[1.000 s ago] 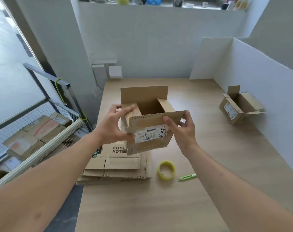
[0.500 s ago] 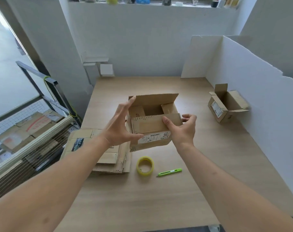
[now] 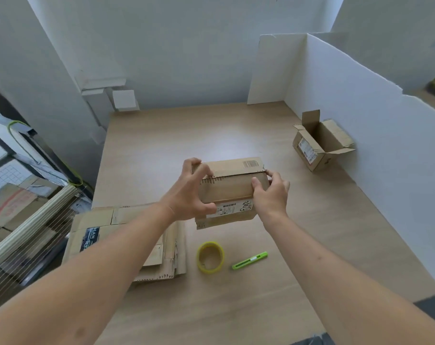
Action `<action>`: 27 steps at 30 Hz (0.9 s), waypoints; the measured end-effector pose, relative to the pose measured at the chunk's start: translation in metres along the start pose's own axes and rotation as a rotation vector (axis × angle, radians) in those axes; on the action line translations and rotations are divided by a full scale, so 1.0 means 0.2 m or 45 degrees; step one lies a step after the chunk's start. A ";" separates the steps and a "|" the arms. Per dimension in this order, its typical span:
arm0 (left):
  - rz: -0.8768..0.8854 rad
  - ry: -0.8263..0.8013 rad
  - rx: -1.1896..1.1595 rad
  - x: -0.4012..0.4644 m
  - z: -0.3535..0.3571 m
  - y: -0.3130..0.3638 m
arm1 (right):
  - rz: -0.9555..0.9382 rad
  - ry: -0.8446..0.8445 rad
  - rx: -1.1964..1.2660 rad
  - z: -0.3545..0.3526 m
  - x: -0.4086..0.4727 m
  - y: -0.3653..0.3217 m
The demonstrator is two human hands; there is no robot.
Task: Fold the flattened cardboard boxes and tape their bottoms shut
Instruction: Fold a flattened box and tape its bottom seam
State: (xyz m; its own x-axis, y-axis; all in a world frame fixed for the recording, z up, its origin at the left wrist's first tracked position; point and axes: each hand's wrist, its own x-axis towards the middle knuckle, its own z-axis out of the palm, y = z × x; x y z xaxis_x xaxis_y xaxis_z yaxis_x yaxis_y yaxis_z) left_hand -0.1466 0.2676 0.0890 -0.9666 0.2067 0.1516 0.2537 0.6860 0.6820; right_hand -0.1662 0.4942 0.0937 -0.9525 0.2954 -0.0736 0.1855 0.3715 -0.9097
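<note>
A small brown cardboard box point(image 3: 230, 188) is held above the wooden table point(image 3: 161, 145), its two long flaps folded down and meeting at a seam on top. My left hand point(image 3: 190, 192) grips its left end, thumb on the near side and fingers curled over the flaps. At the right end my right hand point(image 3: 269, 192) holds the box, thumb pressing the near flap and fingers round the corner. A yellow tape roll point(image 3: 210, 257) and a green utility knife point(image 3: 249, 260) lie on the table just below the box.
A stack of flattened cardboard boxes point(image 3: 126, 235) lies at the table's left edge. An erected box point(image 3: 320, 145) with open flaps sits at the right against a white partition point(image 3: 360, 120). More cardboard point(image 3: 10, 207) sits behind a metal rack on the left.
The box's open flaps have been folded down shut. Both hands shifted onto the top of the box, and the box came lower and nearer to the table.
</note>
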 end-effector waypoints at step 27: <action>-0.383 0.143 0.053 0.14 0.55 -0.27 | 0.936 -0.344 0.437 0.21 0.35 0.87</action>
State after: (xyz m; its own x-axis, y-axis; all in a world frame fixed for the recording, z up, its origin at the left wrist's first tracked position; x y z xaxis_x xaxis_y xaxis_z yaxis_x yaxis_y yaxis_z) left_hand -0.1832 0.3130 -0.0222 -0.9959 -0.0864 0.0275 -0.0449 0.7330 0.6788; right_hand -0.2116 0.5429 -0.0869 -0.6516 0.1205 -0.7490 0.7372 -0.1325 -0.6626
